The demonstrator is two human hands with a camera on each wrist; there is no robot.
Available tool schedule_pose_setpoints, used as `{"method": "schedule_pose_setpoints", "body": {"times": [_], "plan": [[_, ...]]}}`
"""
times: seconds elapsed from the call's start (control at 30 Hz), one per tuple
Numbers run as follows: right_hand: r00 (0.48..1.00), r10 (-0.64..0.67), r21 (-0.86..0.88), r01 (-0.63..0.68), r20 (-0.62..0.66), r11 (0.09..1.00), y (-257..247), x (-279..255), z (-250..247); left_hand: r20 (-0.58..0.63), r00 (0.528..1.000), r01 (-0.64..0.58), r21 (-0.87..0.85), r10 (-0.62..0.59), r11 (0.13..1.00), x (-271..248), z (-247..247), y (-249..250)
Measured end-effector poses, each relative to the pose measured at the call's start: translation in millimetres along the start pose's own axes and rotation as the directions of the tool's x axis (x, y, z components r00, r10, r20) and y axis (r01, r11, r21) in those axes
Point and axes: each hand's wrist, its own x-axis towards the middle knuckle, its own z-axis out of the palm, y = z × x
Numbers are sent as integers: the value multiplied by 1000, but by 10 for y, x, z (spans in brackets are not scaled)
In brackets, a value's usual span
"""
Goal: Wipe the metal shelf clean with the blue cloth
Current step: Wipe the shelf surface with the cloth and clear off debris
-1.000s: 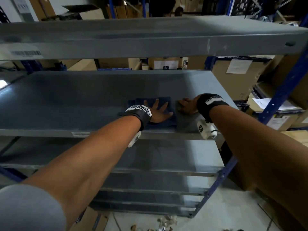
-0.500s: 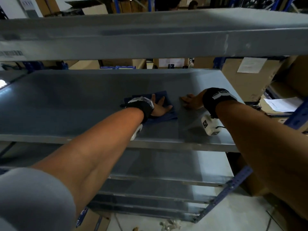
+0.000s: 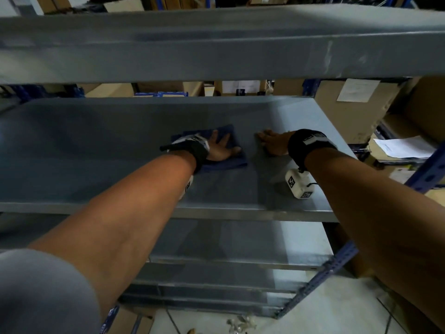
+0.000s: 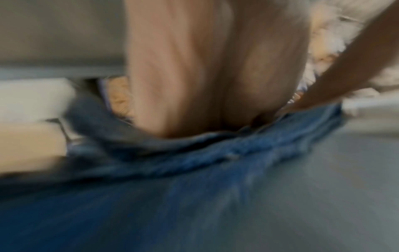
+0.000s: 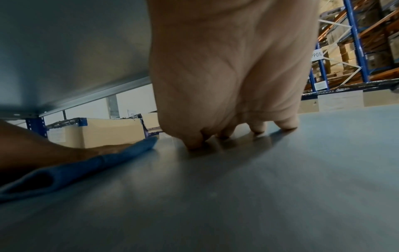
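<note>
My left wrist view is smeared with blur; only my palm [image 4: 194, 76] and rumpled, nubbly cloth show clearly. My left grip [image 3: 220, 149] lies flat, fingers spread straight, pressing the blue cloth [image 3: 232, 137] onto the smooth grey metal shelf [image 3: 96, 141]; my wristband hides the cloth's near edge. My right grip [image 3: 272, 143] rests just beside the cloth, fingertips [image 5: 285, 125] bent down onto bare metal, holding nothing. Cardboard boxes [image 3: 349, 112] stand behind.
</note>
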Motion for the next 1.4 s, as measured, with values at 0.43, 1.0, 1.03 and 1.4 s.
{"method": "schedule_pose_setpoints", "body": {"times": [0.43,1.0,1.03,1.4], "plan": [[998,60,114,-57,-20,992,50,213,-10,41,999,16,-93,-13,996,279,41,67],[997,81,94,-79,-9,992,142,358,41,-73,985,152,-25,-154,988,94,-68,-159],[996,94,97,-93,-8,991,135,339,32,-69,970,227,-68,-232,971,92,-71,-207],[994,106,99,-105,-10,990,160,354,29,-46,979,191,-102,-196,976,753,120,-310]]}}
